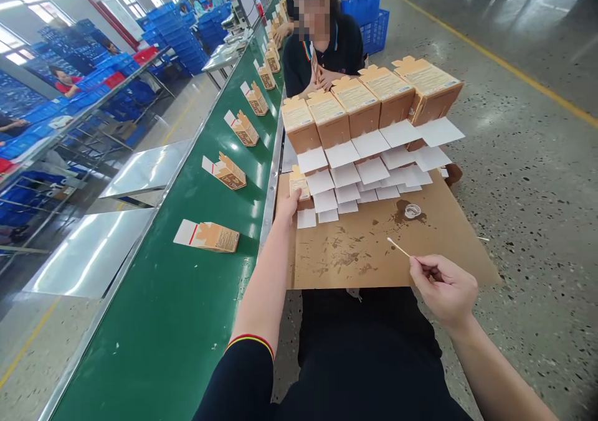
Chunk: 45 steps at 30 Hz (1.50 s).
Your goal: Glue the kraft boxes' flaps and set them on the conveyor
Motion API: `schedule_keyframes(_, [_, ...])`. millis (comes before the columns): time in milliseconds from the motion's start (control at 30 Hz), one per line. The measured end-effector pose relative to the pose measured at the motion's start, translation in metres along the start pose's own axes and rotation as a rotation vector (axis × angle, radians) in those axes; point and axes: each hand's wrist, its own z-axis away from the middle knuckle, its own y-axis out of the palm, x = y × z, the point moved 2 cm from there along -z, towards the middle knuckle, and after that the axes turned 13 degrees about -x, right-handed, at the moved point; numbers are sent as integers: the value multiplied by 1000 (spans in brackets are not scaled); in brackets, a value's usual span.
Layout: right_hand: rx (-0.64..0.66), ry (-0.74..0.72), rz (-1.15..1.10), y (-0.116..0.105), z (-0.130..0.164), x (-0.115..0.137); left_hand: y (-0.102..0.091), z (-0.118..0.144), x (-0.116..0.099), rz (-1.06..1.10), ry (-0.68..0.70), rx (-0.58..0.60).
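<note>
Green conveyor belt (187,296) runs from 7 o'clock up to 12 o'clock along the left, carrying a spaced line of small brown cartons; the nearest belt carton (208,236) lies on its side at 9 o'clock. Cardboard surface (420,253), stained with dark blotches, sits across the lap at centre. At its far edge, 1 o'clock, a fanned row of brown boxes (369,100) stands with white flaps (374,165) overlapping toward the viewer like shingles. A co-worker (327,47) in dark clothing sits beyond the row at 12 o'clock. Left hand (287,206) reaches to the near-left end of the stack, fingers closed on a single small box (299,184) (thumb side hidden, grip only partly visible). Right hand (443,287) at 4 o'clock, fingers pinched narrow on the stick of a cotton swab (398,246), white tip pointing to 10 o'clock just above the surface. Small clear dish (412,210) rests on a dark stain at 2 o'clock from the swab tip, near but apart.
</note>
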Motion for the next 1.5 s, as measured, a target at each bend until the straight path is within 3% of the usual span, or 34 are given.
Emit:
schedule_keyframes(133, [-32, -11, -4, -10, 4, -6, -51, 31, 16, 127, -91, -66])
schedule_keyframes(233, [8, -46, -24, -9, 9, 0, -92, 78, 30, 370, -111, -73])
schedule_keyframes(300, [86, -77, -75, 2, 17, 8, -104, 112, 40, 410, -148, -23])
schedule_keyframes(433, [276, -136, -182, 45, 44, 21, -97, 153, 51, 344, -235, -2])
schedule_keyframes(567, [378, -188, -210, 82, 69, 21, -85, 154, 49, 299, -193, -15])
schedule_keyframes(667, [449, -240, -219, 91, 81, 18, -83, 152, 46, 267, -178, 0])
schedule_keyframes(967, [457, -206, -128, 85, 76, 5, -82, 154, 46, 229, -156, -14])
schedule_keyframes(1133, [349, -120, -78, 73, 58, -1, -82, 167, 48, 138, 15, -15])
schedule_keyframes(1300, [245, -68, -69, 51, 50, 0, -80, 195, 57, -127, 203, -72])
schedule_keyframes(1500, [208, -57, -86, 34, 50, 7, -78, 199, 63, -244, 257, -75])
